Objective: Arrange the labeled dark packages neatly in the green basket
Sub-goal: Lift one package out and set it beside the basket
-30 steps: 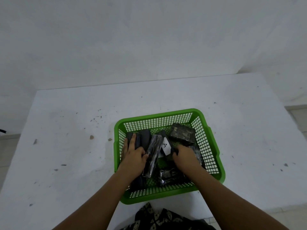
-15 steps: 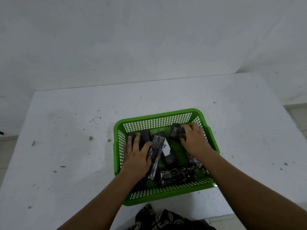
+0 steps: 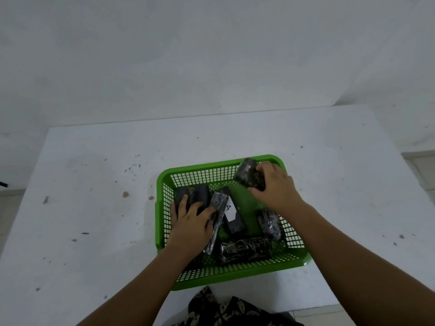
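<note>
Right hand [image 3: 275, 187] half-hiding package [image 3: 248, 172]

Your green basket [image 3: 213, 275] reads as moulded plastic: smooth, slightly glossy rim, walls and floor a perforated grid. The dark packages look wrapped in thin crinkled film. The one under your right hand [image 3: 274, 188], the held package [image 3: 248, 171], shows wrinkled, shiny wrap with pale mottling. The near package [image 3: 244, 250] is equally glossy and creased. The labeled package [image 3: 235, 223] looks more matt, with a white paper label [image 3: 229, 209]. The bench [image 3: 94, 208] is matt white, scuffed and speckled. Patterned cloth [image 3: 226, 309] shows at the bottom edge.
</note>
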